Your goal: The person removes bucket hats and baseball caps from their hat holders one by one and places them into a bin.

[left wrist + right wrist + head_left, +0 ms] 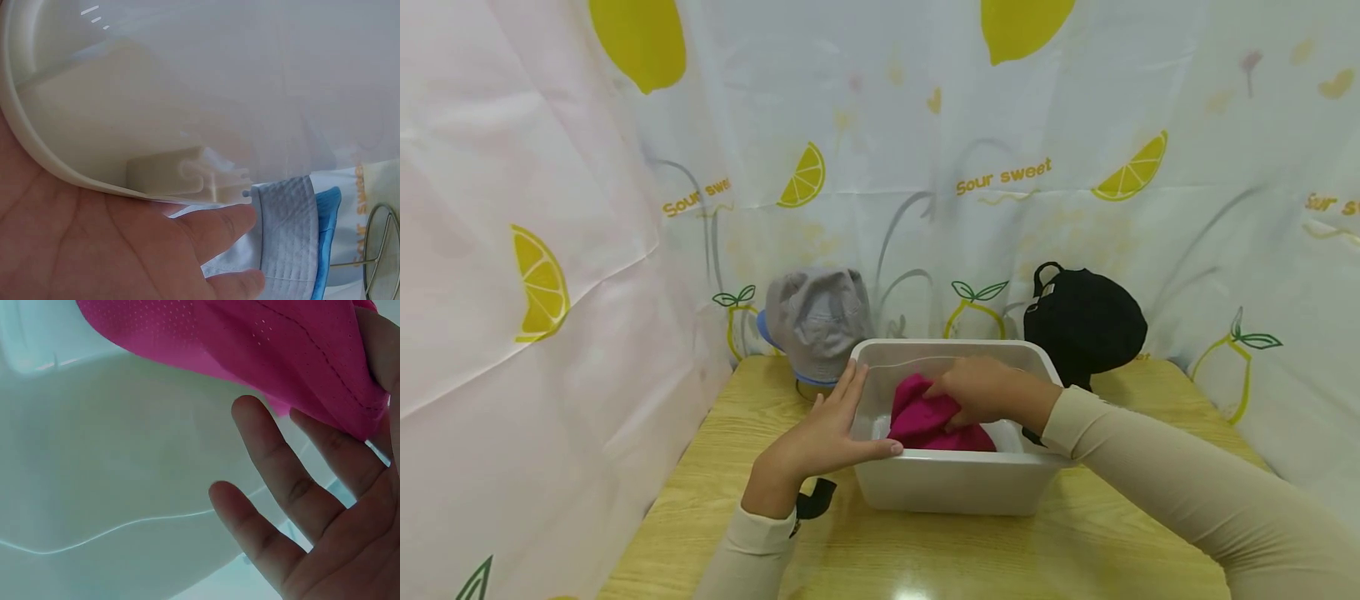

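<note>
A white plastic bin (947, 483) stands on the wooden table, its inside partly in view. Inside it lies a bright pink cloth item (917, 421); the right wrist view shows its pierced fabric (269, 350) and a dark stitched seam. My right hand (981, 390) reaches into the bin and pinches the cloth between thumb and index finger, the other fingers (265, 434) extended. With fingers straight and spread, my left hand (820, 437) rests on the bin's left rim. In the left wrist view, its palm (119, 244) lies against the rim.
Behind the bin at the left is a grey hat with blue edging (820, 321), near a wire stand (378, 250). A black hat-like item with a strap (1084, 321) stands at the back right. Lemon-print curtains (880, 108) enclose the table (700, 517).
</note>
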Motion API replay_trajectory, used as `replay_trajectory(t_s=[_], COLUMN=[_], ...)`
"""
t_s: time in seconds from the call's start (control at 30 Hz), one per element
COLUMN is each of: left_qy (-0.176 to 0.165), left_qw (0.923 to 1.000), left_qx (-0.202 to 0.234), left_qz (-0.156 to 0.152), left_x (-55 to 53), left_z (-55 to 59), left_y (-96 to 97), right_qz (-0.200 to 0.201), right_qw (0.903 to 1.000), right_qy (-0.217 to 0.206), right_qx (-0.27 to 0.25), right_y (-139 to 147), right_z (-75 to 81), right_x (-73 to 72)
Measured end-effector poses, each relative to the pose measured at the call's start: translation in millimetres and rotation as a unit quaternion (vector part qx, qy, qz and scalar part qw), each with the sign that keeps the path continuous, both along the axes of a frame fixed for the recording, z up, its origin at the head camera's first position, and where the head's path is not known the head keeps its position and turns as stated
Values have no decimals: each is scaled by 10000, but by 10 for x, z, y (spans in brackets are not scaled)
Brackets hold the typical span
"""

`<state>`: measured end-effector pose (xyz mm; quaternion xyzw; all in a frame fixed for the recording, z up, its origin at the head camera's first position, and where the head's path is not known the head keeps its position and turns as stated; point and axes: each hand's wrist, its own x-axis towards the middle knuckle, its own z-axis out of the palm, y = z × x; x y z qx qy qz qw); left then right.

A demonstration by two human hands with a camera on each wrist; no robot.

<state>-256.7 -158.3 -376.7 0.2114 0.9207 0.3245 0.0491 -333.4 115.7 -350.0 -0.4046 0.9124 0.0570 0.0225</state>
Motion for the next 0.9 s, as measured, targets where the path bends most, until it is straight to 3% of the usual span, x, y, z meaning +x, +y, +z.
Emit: replay_trajectory(t_s=[0.17, 0.37, 0.9], left_qy=[-66, -71, 70], left_qw=[10000, 9999, 9999], left_qx=[17, -20, -60], left_qz=[-24, -75, 81], left_x=[12, 21, 28], left_z=[-14, -38, 27], left_y=[21, 57, 16], right_qz=[27, 221, 844], right_qw=[9998, 9990, 9910], right_qy=[-70, -399, -957], right_qx=[193, 8, -413], right_y=[9, 2, -217], right_z=[-56, -120, -83], right_x=[9, 23, 10])
